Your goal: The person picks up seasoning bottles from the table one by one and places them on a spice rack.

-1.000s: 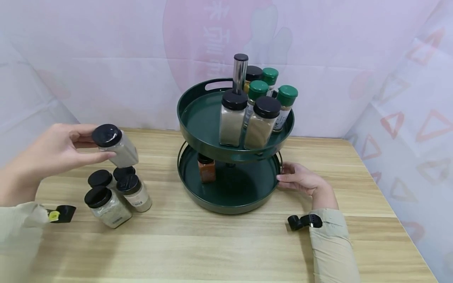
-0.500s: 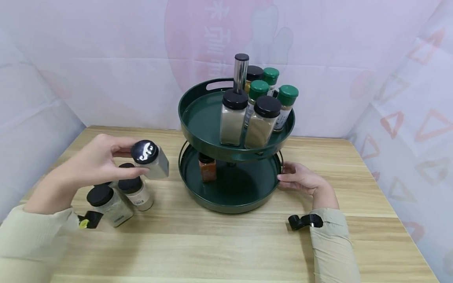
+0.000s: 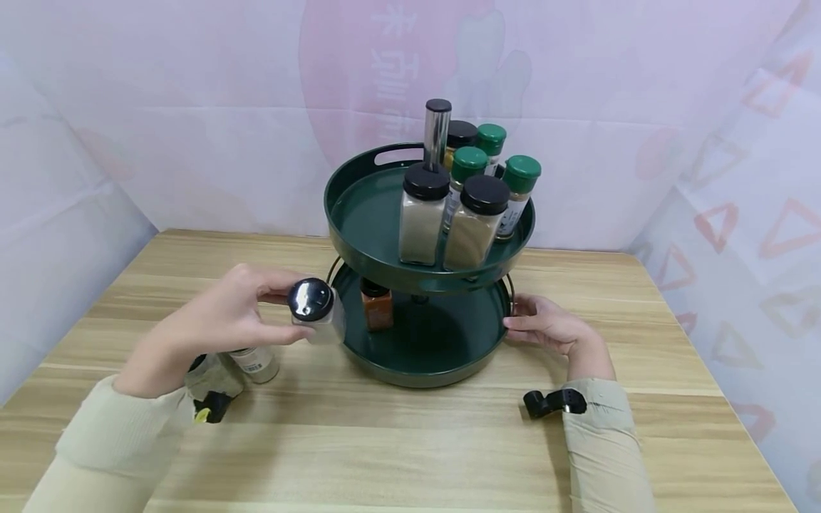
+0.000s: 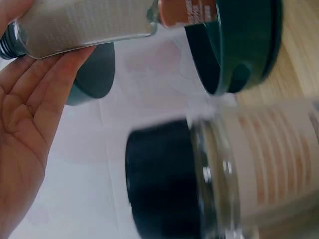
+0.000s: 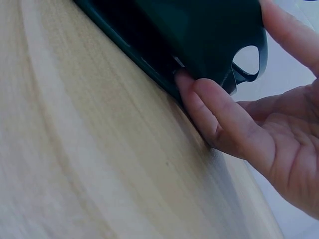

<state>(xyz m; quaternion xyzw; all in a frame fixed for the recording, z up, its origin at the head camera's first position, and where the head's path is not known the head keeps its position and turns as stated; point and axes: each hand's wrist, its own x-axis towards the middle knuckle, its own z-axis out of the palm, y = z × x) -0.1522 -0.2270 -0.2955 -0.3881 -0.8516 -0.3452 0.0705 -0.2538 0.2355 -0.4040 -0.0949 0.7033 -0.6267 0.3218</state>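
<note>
My left hand (image 3: 246,313) pinches a clear spice jar (image 3: 327,324) with a black lid between thumb and fingers. The jar hangs tilted at the left rim of the lower tray (image 3: 410,376) of a green two-tier spice rack, overlapping it in the head view. The pale contents of the held jar (image 4: 92,25) show in the left wrist view. On the right, my right hand (image 3: 551,324) grips the lower tray's rim by its handle cut-out, fingertips low at the tray wall in the right wrist view. A jar of orange-red spice (image 3: 377,310) stands on that tray.
The upper tray (image 3: 368,206) carries several jars with black or green lids around a metal post (image 3: 437,132). Beneath my left forearm, a jar with a white label (image 3: 256,363) and another jar (image 3: 214,377) stand on the wooden table (image 3: 410,456), partly hidden.
My left hand has carried the spice jar rightward and down, from above the jars on the left to the lower tray's edge. The right hand and rack have stayed nearly still.
</note>
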